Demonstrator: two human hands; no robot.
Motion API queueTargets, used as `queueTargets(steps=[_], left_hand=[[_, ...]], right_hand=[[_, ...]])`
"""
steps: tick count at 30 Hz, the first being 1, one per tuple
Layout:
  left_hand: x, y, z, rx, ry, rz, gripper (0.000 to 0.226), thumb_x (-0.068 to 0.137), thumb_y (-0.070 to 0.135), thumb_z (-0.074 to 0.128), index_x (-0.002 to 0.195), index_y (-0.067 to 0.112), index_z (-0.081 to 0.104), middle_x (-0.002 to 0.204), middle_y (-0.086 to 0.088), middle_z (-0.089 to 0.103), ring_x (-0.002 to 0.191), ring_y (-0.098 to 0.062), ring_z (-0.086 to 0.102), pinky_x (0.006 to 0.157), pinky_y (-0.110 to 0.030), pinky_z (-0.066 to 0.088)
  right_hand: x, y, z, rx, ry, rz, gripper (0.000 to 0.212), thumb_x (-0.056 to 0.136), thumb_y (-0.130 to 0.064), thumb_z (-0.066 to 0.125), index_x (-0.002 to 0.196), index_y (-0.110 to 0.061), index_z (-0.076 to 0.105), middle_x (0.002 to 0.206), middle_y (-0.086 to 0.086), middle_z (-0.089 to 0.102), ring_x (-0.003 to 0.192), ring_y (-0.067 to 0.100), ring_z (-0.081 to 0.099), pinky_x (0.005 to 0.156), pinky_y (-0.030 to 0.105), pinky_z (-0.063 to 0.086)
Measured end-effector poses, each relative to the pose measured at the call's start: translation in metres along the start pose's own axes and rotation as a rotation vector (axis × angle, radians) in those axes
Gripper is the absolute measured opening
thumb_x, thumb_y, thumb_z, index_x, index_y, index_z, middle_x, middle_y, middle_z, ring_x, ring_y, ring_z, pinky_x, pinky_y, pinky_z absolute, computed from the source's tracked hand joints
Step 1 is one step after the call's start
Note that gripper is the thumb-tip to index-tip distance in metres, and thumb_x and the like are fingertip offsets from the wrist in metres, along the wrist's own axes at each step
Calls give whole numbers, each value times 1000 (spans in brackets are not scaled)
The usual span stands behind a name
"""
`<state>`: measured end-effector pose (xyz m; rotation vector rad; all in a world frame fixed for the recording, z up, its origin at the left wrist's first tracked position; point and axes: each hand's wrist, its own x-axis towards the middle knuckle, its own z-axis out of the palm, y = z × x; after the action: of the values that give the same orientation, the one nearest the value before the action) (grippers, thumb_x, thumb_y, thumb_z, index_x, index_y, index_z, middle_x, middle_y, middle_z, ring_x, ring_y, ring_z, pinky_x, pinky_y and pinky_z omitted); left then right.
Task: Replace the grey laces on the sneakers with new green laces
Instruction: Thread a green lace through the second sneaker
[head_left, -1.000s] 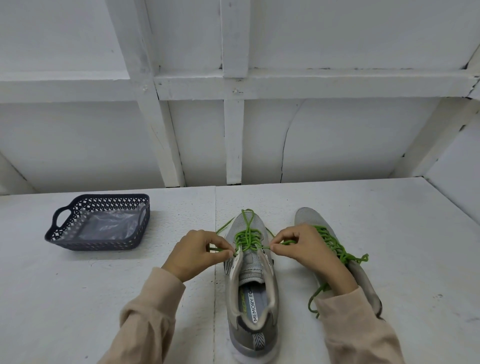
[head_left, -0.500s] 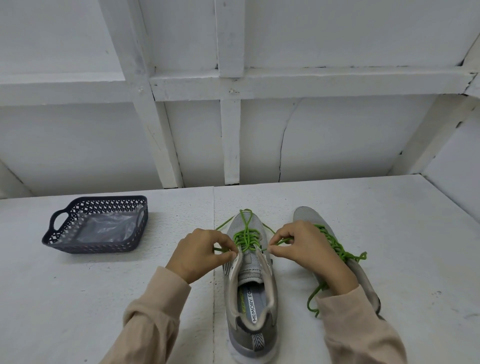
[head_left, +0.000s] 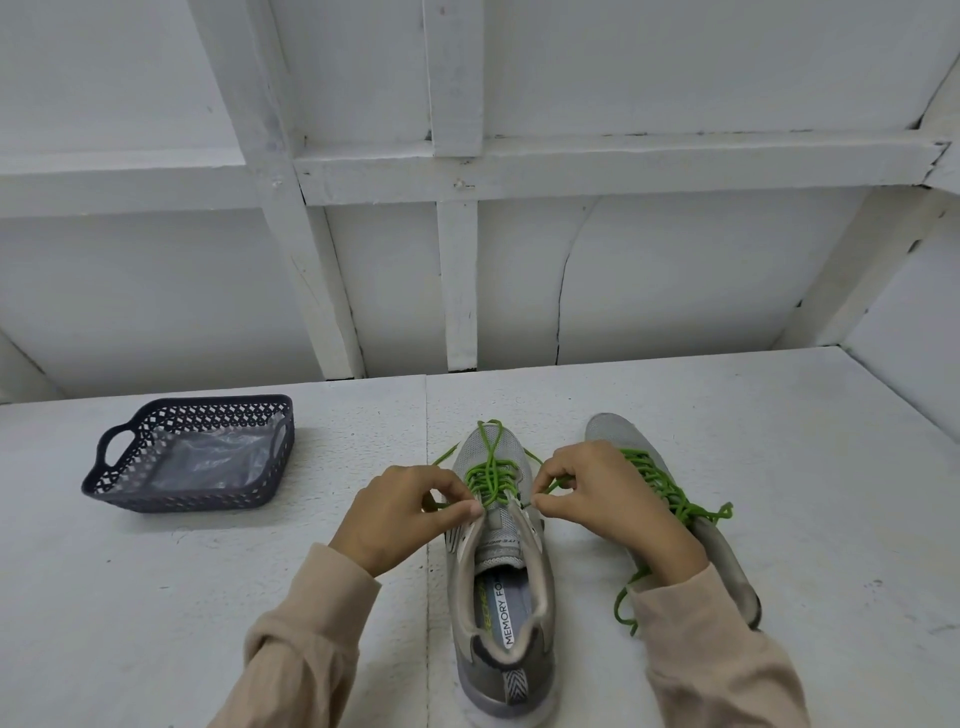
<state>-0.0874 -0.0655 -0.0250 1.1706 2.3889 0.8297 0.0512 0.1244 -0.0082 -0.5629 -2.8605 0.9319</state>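
A grey sneaker (head_left: 501, 597) stands in front of me with its heel toward me, and a green lace (head_left: 488, 475) is threaded across its upper eyelets. My left hand (head_left: 402, 512) pinches the lace at the sneaker's left side. On the right side my right hand (head_left: 602, 499) pinches the other end of the lace. To the right lies a second grey sneaker (head_left: 722, 551), partly hidden by my right hand and forearm. It carries its own green lace (head_left: 675, 493), whose loose end trails down toward my right sleeve.
A dark perforated plastic basket (head_left: 192, 457) with a clear plastic bag inside sits on the white table (head_left: 156, 597) at the left. A white panelled wall (head_left: 467, 260) rises behind the table.
My two hands have drawn a little closer together at the sneaker's upper eyelets, still pinching the lace. The sneakers and basket have not moved.
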Motion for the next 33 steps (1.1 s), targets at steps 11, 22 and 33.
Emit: queueTargets(steps=[11, 22, 33], left_hand=[[-1, 3, 2, -23, 0, 20, 34, 69, 75, 56, 82, 45, 65, 91, 33, 62, 78, 4, 59, 76, -32, 51], [-1, 12, 17, -4, -41, 89, 20, 70, 68, 50, 85, 58, 60, 113, 29, 45, 89, 13, 51, 81, -29, 48], [-8, 6, 20, 44, 77, 95, 46, 70, 54, 74, 108, 44, 50, 107, 26, 41, 95, 2, 48, 78, -25, 46]], right_hand=[[0, -1, 0, 154, -25, 13, 16, 76, -17, 73, 67, -29, 72, 64, -9, 65, 53, 0, 47, 57, 17, 38], [4, -7, 7, 39, -55, 26, 6, 81, -30, 73, 76, -27, 75, 76, -10, 65, 72, 13, 59, 68, 33, 47], [-4, -9, 10, 38, 56, 81, 5, 84, -28, 71, 87, -30, 74, 78, -12, 68, 73, 5, 60, 70, 28, 49]])
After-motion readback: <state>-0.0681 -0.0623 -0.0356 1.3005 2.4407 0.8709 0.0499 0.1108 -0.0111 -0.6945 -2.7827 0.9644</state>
